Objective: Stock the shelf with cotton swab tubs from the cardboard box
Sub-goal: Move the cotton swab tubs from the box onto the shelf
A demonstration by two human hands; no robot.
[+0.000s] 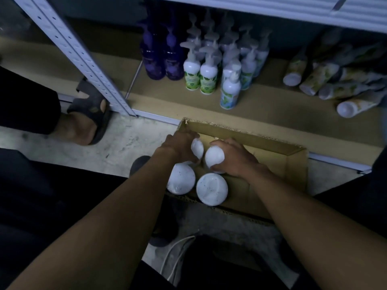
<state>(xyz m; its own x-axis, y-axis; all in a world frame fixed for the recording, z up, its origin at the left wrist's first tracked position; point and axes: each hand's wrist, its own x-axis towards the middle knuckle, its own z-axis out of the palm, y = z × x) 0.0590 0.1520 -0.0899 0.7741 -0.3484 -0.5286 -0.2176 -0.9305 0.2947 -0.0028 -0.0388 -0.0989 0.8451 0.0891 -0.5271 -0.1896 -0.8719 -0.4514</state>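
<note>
Nearest the camera, two bare forearms reached forward and down into the cardboard box (293, 164), which stood open on the concrete floor (125, 143) just in front of the shelf (188, 105). At the box's near edge two cotton swab tubs stood untouched, side by side: the near-left tub (181, 178) and the near-right tub (212, 189), white lids upward. Just beyond them, the left hand (180, 143) was wrapped around the far-left tub (197, 148), fingers curled over its far side; the right hand (234, 158) clasped the far-right tub (214, 157) from the right. Both held tubs appeared still low within the box, almost touching each other; whether either had left the box floor could not be told. The right half of the box showed bare cardboard.

The step in hand was judged to be the pick-up: one tub per hand, not yet carried out. The next move would call for lifting both clear of the far box wall and setting them upright on the open brown board ahead, left of or in front of the stock.

Farther off, the shelf held purple pump bottles (159, 61), white pump bottles (209, 70) and, at right, tubes lying on their sides (318, 80). No tubs were visible on the shelf. A sandalled foot (88, 116) stood beside the shelf upright (69, 47).
</note>
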